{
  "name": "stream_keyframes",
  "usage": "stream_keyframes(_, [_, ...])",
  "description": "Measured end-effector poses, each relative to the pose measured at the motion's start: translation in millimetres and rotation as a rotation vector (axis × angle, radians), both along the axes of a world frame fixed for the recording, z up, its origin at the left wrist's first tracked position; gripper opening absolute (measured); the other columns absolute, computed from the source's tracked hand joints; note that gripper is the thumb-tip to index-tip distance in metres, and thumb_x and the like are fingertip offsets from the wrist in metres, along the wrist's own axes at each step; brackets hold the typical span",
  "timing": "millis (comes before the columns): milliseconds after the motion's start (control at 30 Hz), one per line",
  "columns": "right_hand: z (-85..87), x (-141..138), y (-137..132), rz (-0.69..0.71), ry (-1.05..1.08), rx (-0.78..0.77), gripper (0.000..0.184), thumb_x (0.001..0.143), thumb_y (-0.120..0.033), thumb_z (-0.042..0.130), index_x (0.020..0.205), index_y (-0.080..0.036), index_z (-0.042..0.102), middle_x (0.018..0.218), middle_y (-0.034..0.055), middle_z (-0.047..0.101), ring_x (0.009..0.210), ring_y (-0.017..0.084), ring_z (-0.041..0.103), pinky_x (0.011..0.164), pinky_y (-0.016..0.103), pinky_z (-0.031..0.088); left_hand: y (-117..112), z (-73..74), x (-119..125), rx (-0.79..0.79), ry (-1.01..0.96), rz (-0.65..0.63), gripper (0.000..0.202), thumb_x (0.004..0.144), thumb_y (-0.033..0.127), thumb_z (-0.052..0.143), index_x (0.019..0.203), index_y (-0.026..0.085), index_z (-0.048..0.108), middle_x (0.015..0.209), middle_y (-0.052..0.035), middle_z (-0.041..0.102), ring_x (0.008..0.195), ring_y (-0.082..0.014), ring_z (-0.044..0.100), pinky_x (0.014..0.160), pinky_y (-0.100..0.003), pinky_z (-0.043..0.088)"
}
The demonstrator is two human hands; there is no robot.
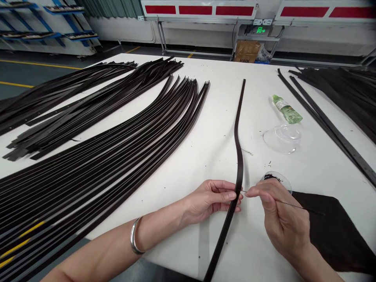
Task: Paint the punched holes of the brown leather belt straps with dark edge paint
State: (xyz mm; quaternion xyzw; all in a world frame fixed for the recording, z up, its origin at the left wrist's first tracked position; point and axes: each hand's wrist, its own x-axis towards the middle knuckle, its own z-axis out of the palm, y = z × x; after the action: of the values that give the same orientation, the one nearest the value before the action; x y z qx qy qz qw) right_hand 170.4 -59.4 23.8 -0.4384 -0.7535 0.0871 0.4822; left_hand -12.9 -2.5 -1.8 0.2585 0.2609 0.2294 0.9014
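Observation:
A long, narrow dark leather strap [238, 156] lies lengthwise on the white table [211, 129], curving gently. My left hand [211, 199] pinches its edge between thumb and fingers. My right hand [282, 211] holds a thin dark strand [289, 205], whose fine tip reaches the strap's edge beside my left fingertips. Just past my right fingers sits a small round clear dish [276, 180] holding dark scraps, partly hidden by that hand. Below my right hand lies a dark cloth [335, 231].
Large fanned bundles of dark straps [88, 184] cover the table's left side, with more straps [331, 113] at the right. A green bottle [286, 109] lies beside a clear glass dish [282, 139]. The table's near edge runs below my forearm.

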Motion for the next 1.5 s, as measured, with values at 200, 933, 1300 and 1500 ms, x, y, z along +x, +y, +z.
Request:
stream_keyframes(200, [1.4,-1,-1,-0.029,0.021,-0.025,0.024,0.09,0.001,0.044,0.095,-0.017,0.06,0.081,0.0036,0.067,0.08,0.016,0.062,0.07,0.031,0.049,0,-1.5,0,-0.003,0.0,0.002,0.023,0.079,0.018,0.077,0.1,0.011,0.072,0.088,-0.0073,0.071,0.081,-0.0139,0.067,0.081,-0.032,0.057])
stream_keyframes(933, [19.0,0,40,-0.328,0.575,-0.634,0.029,0.075,-0.04,0.079,0.085,-0.021,0.06,0.081,0.0002,0.065,0.075,0.014,0.066,0.064,0.022,0.051,-3,3.6,-1,-0.012,-0.038,-0.002,0.023,0.081,0.019,0.075,0.102,0.011,0.072,0.092,-0.0077,0.07,0.083,-0.014,0.067,0.083,-0.032,0.058])
stream_keyframes(1300, [26.4,42,21,-0.404,0.457,-0.512,0.039,0.095,-0.047,0.051,0.126,-0.026,0.062,0.11,0.0051,0.07,0.089,0.018,0.069,0.084,0.037,0.057,1,4.2,1,-0.046,0.068,0.053,0.027,0.073,0.019,0.081,0.097,0.01,0.074,0.087,-0.0066,0.071,0.077,-0.0128,0.067,0.079,-0.028,0.057])
stream_keyframes(1500, [10.8,78,1,-0.508,-0.029,-0.391,0.038,0.098,-0.046,0.045,0.083,-0.023,0.071,0.079,0.0026,0.067,0.076,0.016,0.061,0.066,0.03,0.048,4,6.3,0,-0.028,0.107,0.018,0.024,0.074,0.022,0.081,0.096,0.013,0.075,0.087,-0.0051,0.072,0.075,-0.0128,0.067,0.077,-0.026,0.055])
